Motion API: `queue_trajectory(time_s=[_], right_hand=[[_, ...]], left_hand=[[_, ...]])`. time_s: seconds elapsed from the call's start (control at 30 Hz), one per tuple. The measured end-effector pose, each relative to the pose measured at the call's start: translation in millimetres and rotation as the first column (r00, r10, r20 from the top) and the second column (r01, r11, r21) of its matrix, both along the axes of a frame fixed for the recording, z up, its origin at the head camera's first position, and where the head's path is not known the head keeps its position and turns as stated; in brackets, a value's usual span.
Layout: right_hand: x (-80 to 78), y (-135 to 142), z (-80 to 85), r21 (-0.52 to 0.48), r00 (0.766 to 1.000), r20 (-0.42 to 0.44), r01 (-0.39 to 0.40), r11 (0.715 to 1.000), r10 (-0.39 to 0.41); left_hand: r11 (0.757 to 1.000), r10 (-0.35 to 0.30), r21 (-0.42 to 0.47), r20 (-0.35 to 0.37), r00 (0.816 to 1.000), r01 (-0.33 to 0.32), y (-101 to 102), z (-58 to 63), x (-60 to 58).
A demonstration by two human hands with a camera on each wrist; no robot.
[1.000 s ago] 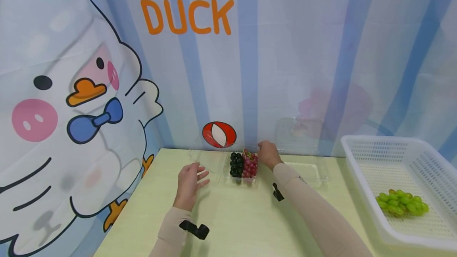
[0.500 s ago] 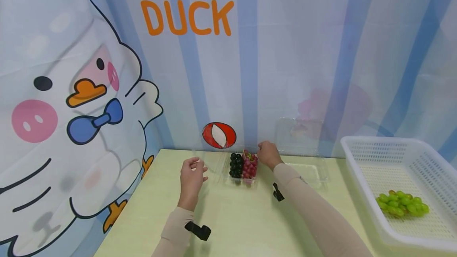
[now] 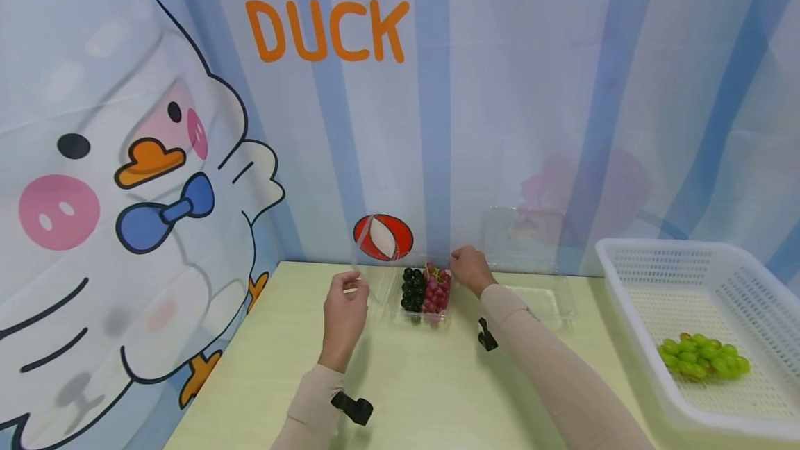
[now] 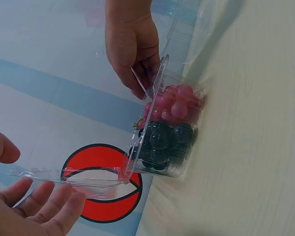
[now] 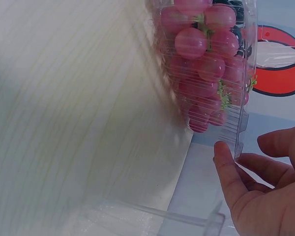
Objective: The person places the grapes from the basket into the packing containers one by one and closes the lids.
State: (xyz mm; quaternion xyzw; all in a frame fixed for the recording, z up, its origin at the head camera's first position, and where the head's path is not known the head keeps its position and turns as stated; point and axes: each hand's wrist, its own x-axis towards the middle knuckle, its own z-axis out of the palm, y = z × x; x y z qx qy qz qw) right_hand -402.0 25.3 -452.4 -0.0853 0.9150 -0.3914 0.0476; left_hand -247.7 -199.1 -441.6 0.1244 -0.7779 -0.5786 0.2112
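Touching clear lid (image 4: 88,179) with loosely spread fingers of left hand (image 3: 344,320) and end of plastic clamshell (image 5: 231,132), at back of table (image 3: 431,387) with black grapes (image 3: 412,289) and red grapes (image 3: 437,290) inside, with extended fingers of right hand (image 3: 472,271), risking skidding or tipping if pushed crookedly without firm grip.

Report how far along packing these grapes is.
Done: the dark grapes and red grapes sit inside the clear box. In hand: the left hand is at its open lid; the right hand holds the box itself. Remaining: that lid isn't closed, and the green grapes lie in the white basket, perhaps meant for the open second box.
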Motion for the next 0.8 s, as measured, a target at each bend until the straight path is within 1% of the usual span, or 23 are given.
queue_trajectory(time_s=[0.1, 0.23, 0.4, 0.5, 0.6, 0.8], right_hand=[[-1.1, 0.4, -0.4, -0.014, 1.000, 0.001, -0.003, 1.000, 0.004], [-2.1, 0.5, -3.1, -0.024, 1.000, -0.001, -0.001, 1.000, 0.001], [-2.6, -0.2, -4.2, -0.021, 1.000, 0.011, 0.007, 1.000, -0.007], [-3.1, 0.1, -3.8, -0.018, 1.000, 0.015, 0.007, 1.000, -0.007], [-4.3, 0.4, -3.5, -0.021, 1.000, 0.020, 0.006, 1.000, -0.006], [-6.2, 1.8, -4.0, -0.038, 1.000, 0.011, 0.003, 0.999, -0.003]], left_hand=[[0.999, -0.012, -0.046, -0.031, 0.999, 0.011, 2.7, -0.1, 2.2], [0.995, -0.019, -0.098, -0.095, 0.995, 0.009, 4.2, -3.7, 2.6], [0.986, 0.008, -0.165, -0.163, 0.987, -0.035, 4.8, -7.1, -0.1], [0.973, 0.030, -0.218, -0.189, 0.981, -0.072, 5.9, -7.5, -2.4], [0.957, 0.036, -0.275, -0.220, 0.975, -0.097, 6.8, -9.0, -5.5], [0.924, 0.005, -0.362, -0.310, 0.951, -0.123, 10.8, -14.7, -11.1]])
